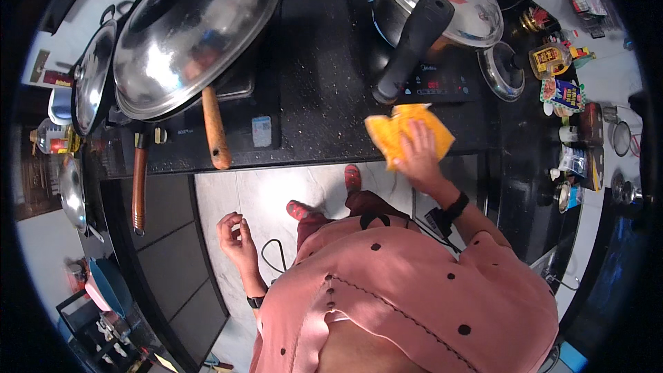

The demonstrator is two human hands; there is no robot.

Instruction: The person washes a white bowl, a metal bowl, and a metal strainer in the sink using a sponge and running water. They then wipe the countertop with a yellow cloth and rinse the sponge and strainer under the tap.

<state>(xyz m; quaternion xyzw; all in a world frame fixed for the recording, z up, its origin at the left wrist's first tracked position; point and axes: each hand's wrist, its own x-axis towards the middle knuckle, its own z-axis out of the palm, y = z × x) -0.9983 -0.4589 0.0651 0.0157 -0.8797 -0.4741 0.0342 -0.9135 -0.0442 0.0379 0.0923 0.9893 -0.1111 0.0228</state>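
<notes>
Under the spread fingers of my right hand [422, 158] lies a yellow cloth [383, 127], pressed on the front edge of the speckled black countertop [321, 88]. Just beyond the cloth, an induction cooker [440, 85] with lit red digits carries a pressure cooker [391, 13]. The cooker's black handle [419, 41] points toward me. My left hand [235, 235] hangs in the air over the floor, fingers loosely curled and holding nothing. It is apart from the counter.
A wok under a domed steel lid [181, 36] stands at the back left. Its wooden handle [139, 186] and another wooden handle [215, 134] jut past the counter edge. A small lid [501, 70], an oil bottle [550, 59] and several packets line the right side.
</notes>
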